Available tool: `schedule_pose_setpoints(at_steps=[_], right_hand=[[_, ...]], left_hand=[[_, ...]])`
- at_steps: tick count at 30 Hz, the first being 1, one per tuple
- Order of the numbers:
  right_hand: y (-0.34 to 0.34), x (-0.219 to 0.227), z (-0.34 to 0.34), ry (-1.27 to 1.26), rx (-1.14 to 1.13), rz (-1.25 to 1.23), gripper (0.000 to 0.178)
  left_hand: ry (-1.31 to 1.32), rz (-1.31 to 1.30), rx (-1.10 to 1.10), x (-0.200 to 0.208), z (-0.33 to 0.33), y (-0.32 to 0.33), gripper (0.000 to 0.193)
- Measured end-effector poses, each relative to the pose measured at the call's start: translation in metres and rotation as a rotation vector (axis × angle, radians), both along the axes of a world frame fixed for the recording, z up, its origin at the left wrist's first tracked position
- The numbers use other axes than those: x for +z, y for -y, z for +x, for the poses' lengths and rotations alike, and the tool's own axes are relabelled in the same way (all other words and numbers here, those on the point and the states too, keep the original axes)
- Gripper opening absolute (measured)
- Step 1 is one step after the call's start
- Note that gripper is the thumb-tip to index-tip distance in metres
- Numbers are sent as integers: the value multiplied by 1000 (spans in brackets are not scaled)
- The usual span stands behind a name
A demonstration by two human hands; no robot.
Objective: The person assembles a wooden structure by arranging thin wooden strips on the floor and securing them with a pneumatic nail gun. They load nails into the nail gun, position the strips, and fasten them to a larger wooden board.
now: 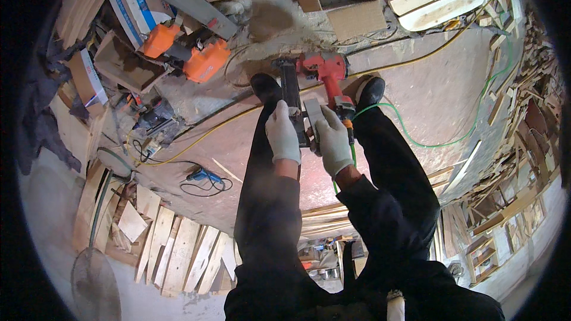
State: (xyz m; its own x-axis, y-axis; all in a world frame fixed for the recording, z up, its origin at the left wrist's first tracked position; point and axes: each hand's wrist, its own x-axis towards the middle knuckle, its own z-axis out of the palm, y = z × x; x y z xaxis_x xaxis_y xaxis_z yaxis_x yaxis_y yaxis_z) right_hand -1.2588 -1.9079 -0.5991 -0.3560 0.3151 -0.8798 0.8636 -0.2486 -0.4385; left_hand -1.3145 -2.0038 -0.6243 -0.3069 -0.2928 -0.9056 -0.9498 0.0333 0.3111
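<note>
A red pneumatic nail gun (328, 66) lies between my legs, its long black magazine (289, 85) pointing toward me. My left hand (282, 135), in a white glove, is closed around the near part of that magazine. In my gloved right hand (332, 141) is a flat grey strip of nails (313, 112), gripped right beside the magazine. Whether the strip touches the magazine I cannot tell. A green air hose (410, 135) runs close by the gun's handle. My fingertips are partly hidden by the strip and the gloves.
Two orange-bodied nail guns (205, 60) rest at the upper left. An open cardboard box (357, 16) with metal nail strips stands at the far side. A yellow hose (229, 120) crosses the floor. A blue corded tool (205, 176) lies left; wooden boards (178, 255) line the wall.
</note>
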Motion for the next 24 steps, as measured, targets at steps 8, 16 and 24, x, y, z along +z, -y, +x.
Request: schedule_pose_setpoints(at_steps=[8,16,24], right_hand=[[16,12,23,164,-463,-227,41],[5,19,13,128,-334,-183,39],[9,-9,44,-40,337,61,26]], left_hand=[[-13,-22,35,-2,11,6,47],[-42,-26,39,-2,8,6,44],[-57,-10,21,-2,3,5,44]])
